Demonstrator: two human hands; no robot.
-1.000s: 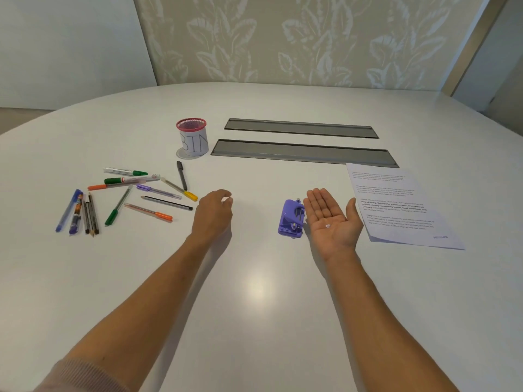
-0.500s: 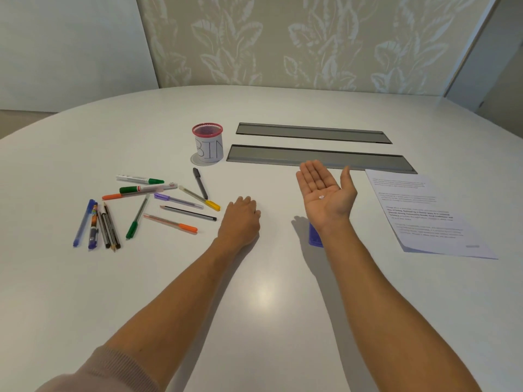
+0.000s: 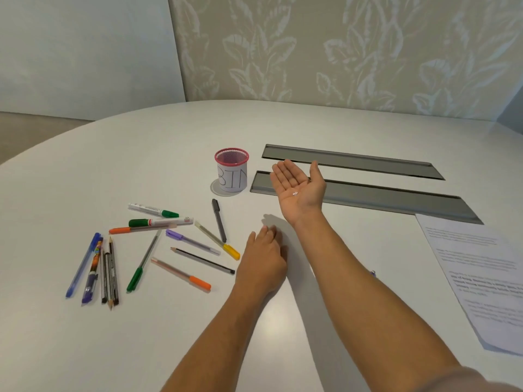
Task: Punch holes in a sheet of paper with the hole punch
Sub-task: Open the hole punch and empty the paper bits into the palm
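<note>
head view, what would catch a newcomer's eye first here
The right hand first: palm up above the table with tiny white paper bits on it, just right of the red-rimmed cup marked BIN. Then the pens scattered on the left, beside the left hand resting palm down, and the printed sheet at the right edge.

we see the right hand (image 3: 298, 188) raised palm up with fingers straight, arm extended, while the left hand (image 3: 261, 264) lies palm down, fingers relaxed, forearm stretched forward.
</note>
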